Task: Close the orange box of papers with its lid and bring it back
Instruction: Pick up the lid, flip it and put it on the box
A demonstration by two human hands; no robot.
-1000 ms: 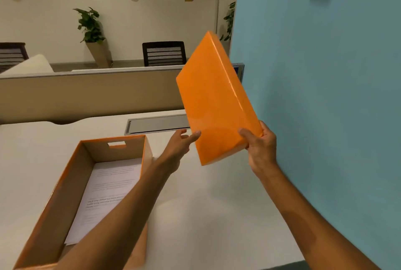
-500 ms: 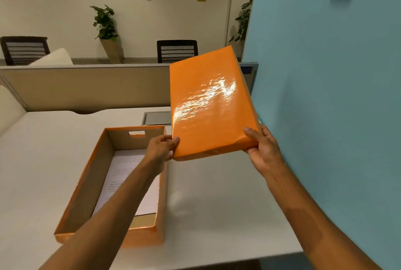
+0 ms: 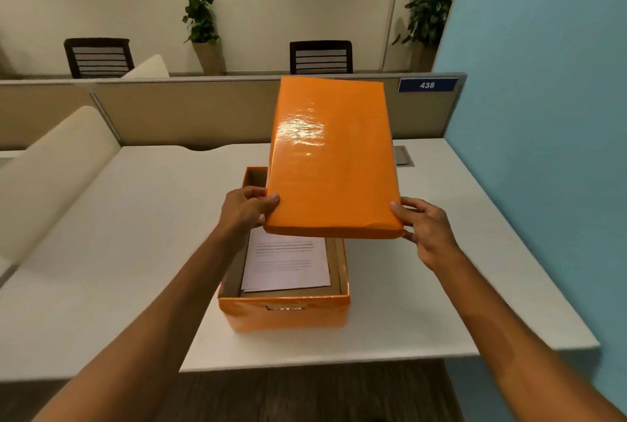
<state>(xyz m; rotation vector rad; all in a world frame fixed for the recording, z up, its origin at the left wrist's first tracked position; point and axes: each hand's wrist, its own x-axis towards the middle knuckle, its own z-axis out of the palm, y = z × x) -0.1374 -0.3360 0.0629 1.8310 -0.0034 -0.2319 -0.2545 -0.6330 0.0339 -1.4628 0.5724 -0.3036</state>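
The open orange box (image 3: 285,316) stands on the white desk (image 3: 135,252), near its front edge, with white printed papers (image 3: 286,264) lying inside. The glossy orange lid (image 3: 330,160) hangs above the box, top side up and tilted with its far end raised. It hides the far half of the box. My left hand (image 3: 246,209) grips the lid's near left corner. My right hand (image 3: 424,230) grips the near right corner. The lid does not touch the box.
A blue wall (image 3: 543,150) borders the desk on the right. A beige partition (image 3: 190,113) with a "438" sign (image 3: 426,85) closes the far edge. A cable hatch (image 3: 403,155) sits at the back of the desk. A cream panel (image 3: 51,174) leans at left.
The lid swung from upright beside the blue wall to nearly level and moved left over the box. My left hand took hold of its near left corner.
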